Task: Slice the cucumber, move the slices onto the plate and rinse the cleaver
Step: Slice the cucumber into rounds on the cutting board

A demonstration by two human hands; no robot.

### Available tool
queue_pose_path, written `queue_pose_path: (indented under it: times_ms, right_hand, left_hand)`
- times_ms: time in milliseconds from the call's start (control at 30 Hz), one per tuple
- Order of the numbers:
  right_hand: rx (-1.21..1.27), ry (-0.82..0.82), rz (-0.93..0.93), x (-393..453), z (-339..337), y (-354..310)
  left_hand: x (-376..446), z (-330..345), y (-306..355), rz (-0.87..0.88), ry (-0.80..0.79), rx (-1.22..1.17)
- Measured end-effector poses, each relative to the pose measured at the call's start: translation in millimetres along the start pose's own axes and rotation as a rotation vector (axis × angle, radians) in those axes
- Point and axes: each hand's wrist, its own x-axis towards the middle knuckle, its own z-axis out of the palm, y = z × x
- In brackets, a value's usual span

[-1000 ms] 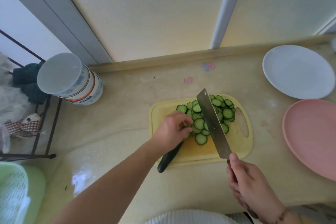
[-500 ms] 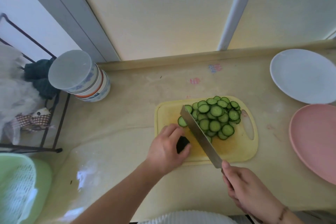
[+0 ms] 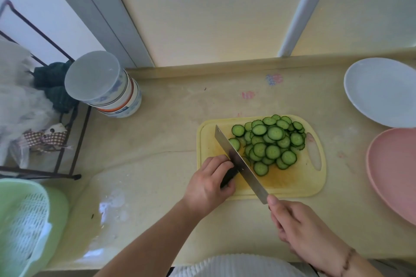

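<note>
Steel cleaver with a broad rectangular blade [image 3: 239, 164]: our right hand [image 3: 299, 229], nearest us, has its fingers curled round the handle, which the hand hides, the forefinger tip lying at the heel of the blade. We judge this grip steadies the blade for straight downward cuts. The blade runs diagonally away from that hand, up and to the left, across the pale yellow plastic cutting board [image 3: 292, 184].

Just left of the blade, our left hand [image 3: 208, 183] curls its fingers over the dark green stub of cucumber [image 3: 228, 176], pinning it to the board. The knuckles sit against the flat of the blade, we judge as a guide that keeps the fingertips clear of the edge. Only a short end of the stub shows below the fingers, so the slicing step looks close to done.

Beyond the blade, on the side away from the left hand, the heap of round green cucumber slices [image 3: 270, 144] lies overlapped, where cut rounds would fall clear of the next cut.

Farther right of the right hand, off the board, a round pink plate [image 3: 396, 171] and, past it, a round white plate [image 3: 380, 90] carry no slices yet. Which one is meant to receive them we cannot tell.
</note>
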Motion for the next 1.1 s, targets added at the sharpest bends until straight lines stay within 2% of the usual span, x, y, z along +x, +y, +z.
queue_pose_path:
  times_ms: [433,767,1100]
  right_hand:
    - [-0.123,-0.014,-0.041,22.6,2.3,-5.5]
    - [-0.229,0.077,-0.093,57.6,20.8,-6.0]
    - [-0.148,0.052,-0.111,44.7,10.2,-8.6]
  left_hand:
    - [-1.0,5.3,-4.1,-0.013,0.052,-0.004]
    - [-0.5,4.8,-3.6,0.017,0.069,0.000]
    - [-1.6,5.5,-2.9,0.003,0.076,-0.005]
